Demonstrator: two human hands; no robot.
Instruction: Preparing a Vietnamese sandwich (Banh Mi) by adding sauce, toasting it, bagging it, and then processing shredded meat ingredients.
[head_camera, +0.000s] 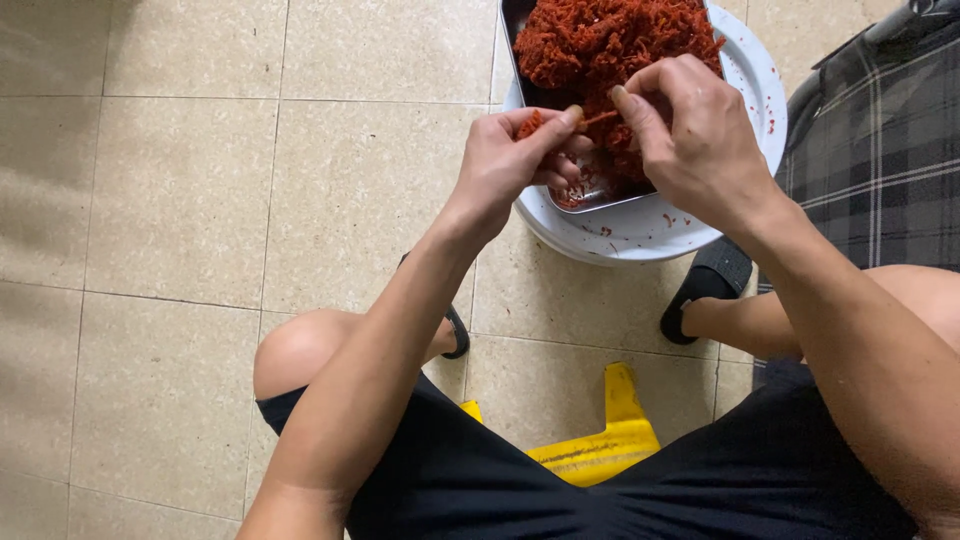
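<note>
Looking down, head view: left hand pinching small clump of red shreds, right hand pinching strand beside it, both over metal tray piled with red stuff on white plate, floor level. Probably light, soft, sticky; fingertip pinches seem best.

No packages, labels, signs or screens show anywhere in this view.
</note>
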